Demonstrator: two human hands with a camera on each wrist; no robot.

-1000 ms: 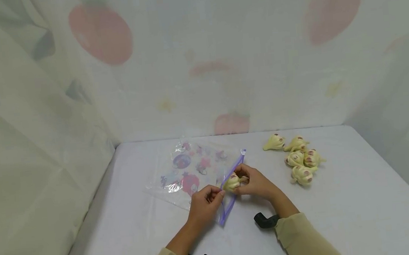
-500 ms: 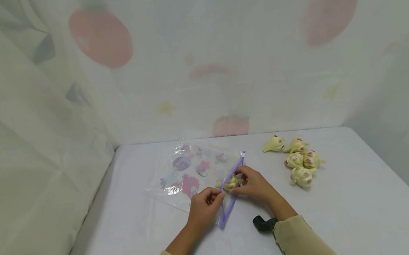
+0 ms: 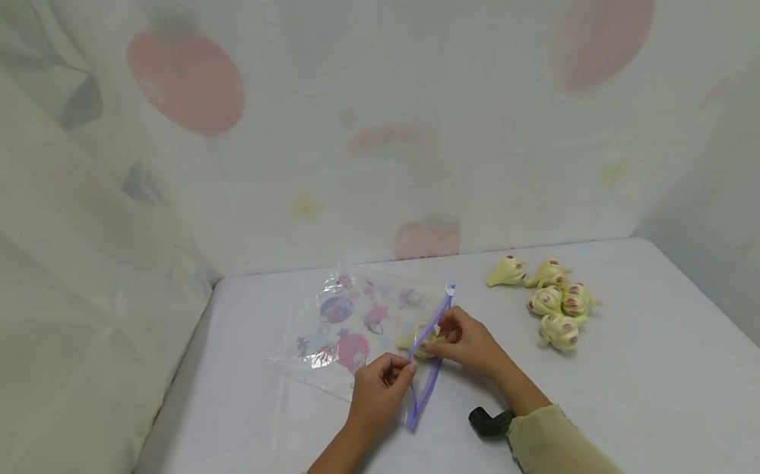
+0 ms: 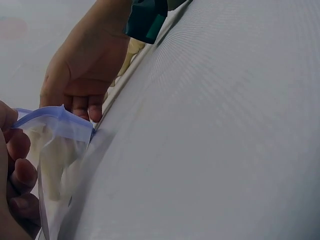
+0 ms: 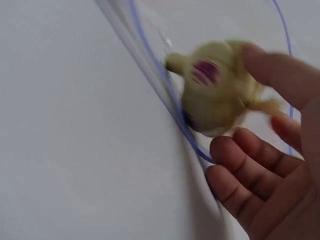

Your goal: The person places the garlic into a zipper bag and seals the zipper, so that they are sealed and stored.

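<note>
Left hand (image 3: 376, 390): sitting at the near side of the clear bag (image 3: 364, 326), around half past five from its middle, with twelve pointing away from the person; thumb and forefinger are coming together on one lip of the mouth, pinching it.

Right hand (image 3: 469, 344): reaching in from between three and four o'clock; thumb and curled fingers are clamping on a garlic bulb (image 5: 212, 95) at its stem end.

Held bulb: sitting in the mouth between the two lips, much of it showing through the film; purple streaks are marking its side, slightly blurred in the right wrist view. How deep it is reaching, I cannot tell.

Zip strip (image 3: 428, 392): purple, running from half past two round to five o'clock on the bag, its two lips bowing apart.

Bag film: lying on the white table (image 3: 643, 395), carrying pink and purple prints and catching bright glints.

Five loose bulbs (image 3: 545, 300): clustering at three o'clock, well apart from the bag; one is lying at the group's ten o'clock, another at its six.

Sleeves (image 3: 566, 452): beige, each showing beside a black wrist piece (image 3: 490, 421).

Backdrop cloth (image 3: 498, 103): hanging at twelve o'clock, showing faded red fruit prints.
</note>
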